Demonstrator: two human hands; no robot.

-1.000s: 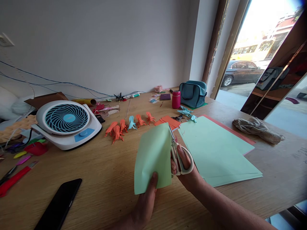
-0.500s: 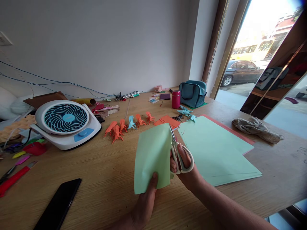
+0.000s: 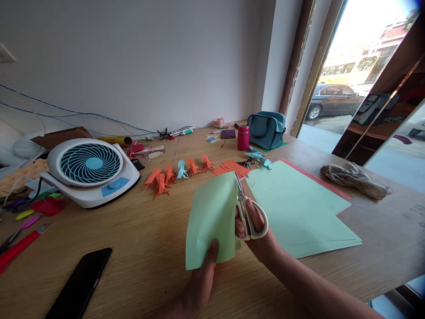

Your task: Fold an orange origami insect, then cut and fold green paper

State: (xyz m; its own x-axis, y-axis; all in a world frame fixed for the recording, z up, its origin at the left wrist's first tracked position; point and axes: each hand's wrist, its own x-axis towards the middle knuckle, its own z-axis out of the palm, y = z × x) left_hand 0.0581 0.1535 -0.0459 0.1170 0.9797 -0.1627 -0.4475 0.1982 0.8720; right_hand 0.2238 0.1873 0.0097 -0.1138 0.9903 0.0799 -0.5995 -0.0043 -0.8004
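A: What's in hand?
B: A light green sheet [image 3: 210, 221], held upright over the wooden table [image 3: 139, 235]. The left hand [image 3: 199, 283] pinches its lower edge, thumb pressed on the near face, fingers hidden behind.
A: And the other hand?
B: The right hand [image 3: 260, 235] is closed through the white loops of the scissors [image 3: 247, 212]. Their blades run up the sheet's right edge, tips near the top corner; how far the blades are parted I cannot tell.
A: What lies around that grip?
B: Just right of the scissors, a stack of green paper [image 3: 299, 208] lies flat, a red sheet showing under its far edge. Beyond the sheet's top stands a row of orange and blue folded figures [image 3: 177, 170]. Farther left sits a white fan [image 3: 91, 170], and near-left of the holding hand a black phone [image 3: 79, 285]. Far behind are a red flask [image 3: 243, 137] and a teal bag [image 3: 267, 129].
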